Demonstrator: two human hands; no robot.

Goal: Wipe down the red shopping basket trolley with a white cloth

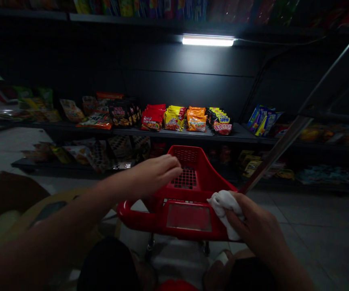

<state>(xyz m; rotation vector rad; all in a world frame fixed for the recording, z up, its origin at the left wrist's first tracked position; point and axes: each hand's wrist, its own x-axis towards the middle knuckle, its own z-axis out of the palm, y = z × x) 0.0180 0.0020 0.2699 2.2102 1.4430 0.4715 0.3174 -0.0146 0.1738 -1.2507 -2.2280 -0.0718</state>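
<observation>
Red plastic shopping cart (189, 220) right in front of the person there. Where's it standing?

On pale grey floor tiles (316, 230), wheels down, a little short of the dark shelving (174, 134).

And the hands?

The right hand (257, 222) is closed around a white cloth (224, 210), pressing it against the cart's red front rim. The left hand (151, 176) is loosely curled, nothing visible in it, over the mesh at the back of the cart. I can't tell whether it's touching.

What's on the shelves?

Neat rows of red, yellow and orange instant noodle packets (176, 119) in the middle, with more bright bags (98, 113) off to the left and blue packets (262, 120) to the right. The lower shelf (71, 163) has bagged goods too, mostly in shadow.

Bit dim in here, isn't it?

Very. A single strip light (207, 40) glows on the black back panel (174, 81), and a long metal pole (274, 153) slants up to the right from near the cart's rim
</observation>
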